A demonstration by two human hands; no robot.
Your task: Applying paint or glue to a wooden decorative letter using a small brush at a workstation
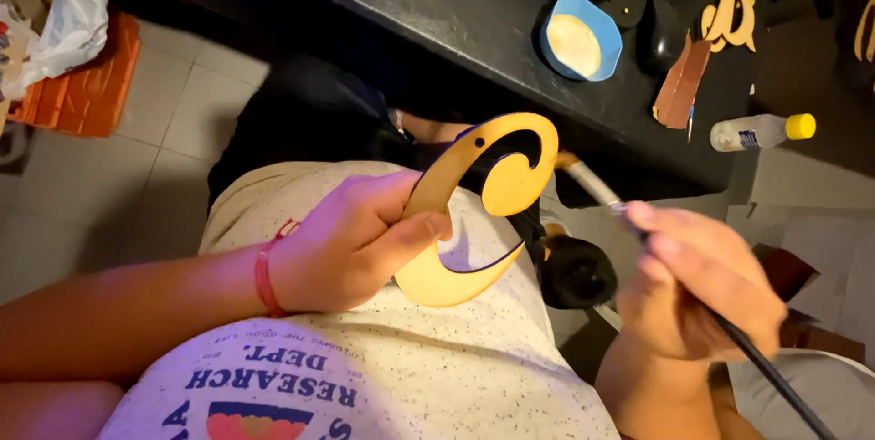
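Left hand (351,240) gripping gold curled cutout (474,208) over lap, long axis tilted up-right; right hand (697,281) clenched around brush (729,331), bristles just right of cutout.

A cream, dark-speckled T-shirt (392,358) with a blue-lettered print and a coloured emblem; a thin red cord bracelet (265,271) circles the left wrist; both forearms are bare
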